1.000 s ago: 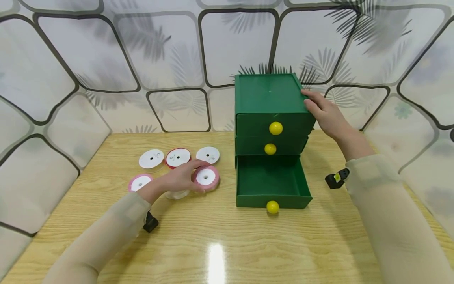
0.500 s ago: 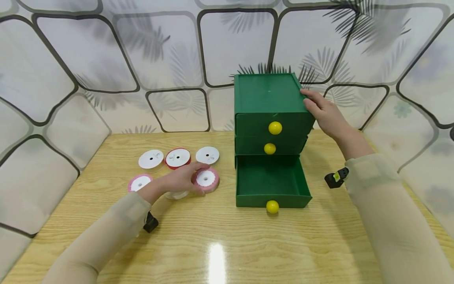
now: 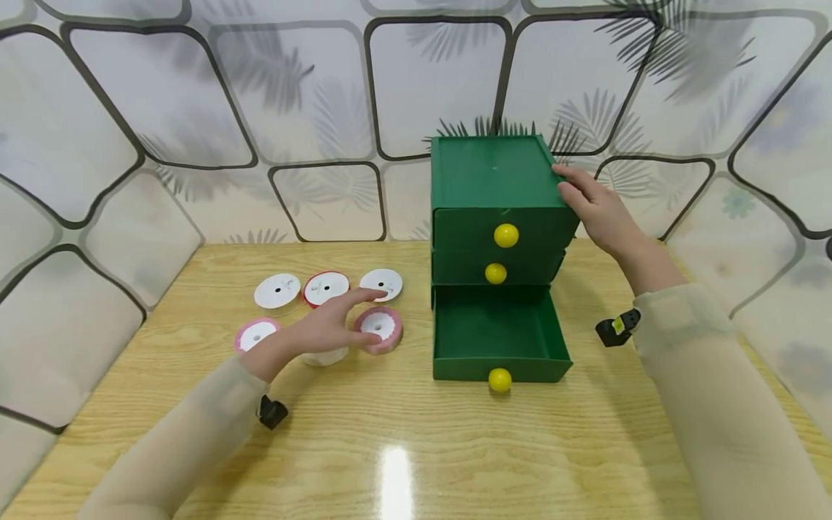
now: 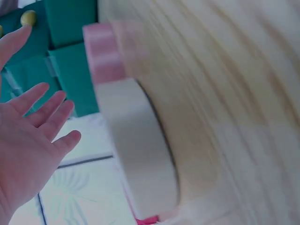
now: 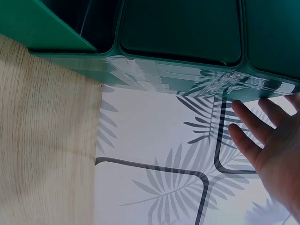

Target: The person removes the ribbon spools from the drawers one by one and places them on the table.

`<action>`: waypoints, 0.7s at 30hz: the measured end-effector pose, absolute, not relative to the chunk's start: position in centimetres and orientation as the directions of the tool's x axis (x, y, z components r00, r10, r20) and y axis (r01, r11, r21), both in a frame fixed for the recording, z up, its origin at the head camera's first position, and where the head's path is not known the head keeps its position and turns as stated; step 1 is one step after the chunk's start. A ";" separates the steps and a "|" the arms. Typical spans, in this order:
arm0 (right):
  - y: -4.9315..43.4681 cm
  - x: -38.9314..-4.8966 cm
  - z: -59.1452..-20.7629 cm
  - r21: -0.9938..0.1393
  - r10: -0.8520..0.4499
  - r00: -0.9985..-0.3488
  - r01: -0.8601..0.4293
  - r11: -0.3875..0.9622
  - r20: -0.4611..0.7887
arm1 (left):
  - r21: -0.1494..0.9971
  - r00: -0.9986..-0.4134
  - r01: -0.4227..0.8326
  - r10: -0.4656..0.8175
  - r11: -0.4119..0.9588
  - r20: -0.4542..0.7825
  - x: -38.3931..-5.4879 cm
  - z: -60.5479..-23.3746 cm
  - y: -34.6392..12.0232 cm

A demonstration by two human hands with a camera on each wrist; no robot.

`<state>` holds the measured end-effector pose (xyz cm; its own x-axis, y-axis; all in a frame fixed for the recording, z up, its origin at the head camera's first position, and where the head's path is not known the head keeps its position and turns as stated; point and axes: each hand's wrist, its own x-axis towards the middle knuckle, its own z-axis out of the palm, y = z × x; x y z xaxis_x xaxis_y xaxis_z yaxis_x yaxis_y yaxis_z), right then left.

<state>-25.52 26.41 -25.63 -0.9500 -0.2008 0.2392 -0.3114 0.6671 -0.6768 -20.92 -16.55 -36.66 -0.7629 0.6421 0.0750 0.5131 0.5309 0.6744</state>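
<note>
My left hand (image 3: 325, 328) hovers over the ribbon spools, thumb and fingers spread with nothing between them. Below its fingertips lies a pink ribbon spool (image 3: 370, 345) with a white face. A white ribbon spool (image 3: 327, 357) is partly hidden under the palm; the left wrist view shows the white spool (image 4: 136, 145) next to the pink one (image 4: 104, 54). My right hand (image 3: 601, 209) rests with extended fingers against the upper right edge of a green drawer cabinet (image 3: 487, 173). Its bottom drawer (image 3: 497, 325) is pulled out and bare inside; the two upper drawers are closed.
Behind the left hand sit a white spool (image 3: 277, 291), a red-edged spool (image 3: 327, 287) and another white spool (image 3: 382, 283). Another pink spool (image 3: 256, 334) lies at left. Yellow knobs (image 3: 500, 380) stick out from the drawer fronts. A patterned wall backs the wooden table (image 3: 364, 440).
My left hand has lifted off the pink ribbon spool and its fingers have spread wider. The spool has stayed in place. My right hand has not moved.
</note>
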 end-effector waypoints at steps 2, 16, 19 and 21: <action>26.4 -25.5 -25.6 -0.679 -0.200 -0.950 -0.312 0.665 0.240 | 0.710 -0.761 0.504 0.641 0.491 0.097 -20.4 -36.2 -16.4; 26.4 -25.5 -25.7 -0.679 -0.191 -0.955 -0.294 0.673 0.225 | 0.955 -0.783 0.271 0.604 0.119 0.147 -16.0 -35.8 -12.6; 26.4 -25.5 -25.7 -0.678 -0.190 -0.956 -0.293 0.674 0.225 | 0.964 -0.780 0.252 0.607 0.088 0.149 -15.2 -36.1 -11.9; 26.4 -25.5 -25.7 -0.680 -0.190 -0.955 -0.295 0.671 0.226 | 0.966 -0.768 0.245 0.625 0.087 0.139 -14.7 -36.2 -11.6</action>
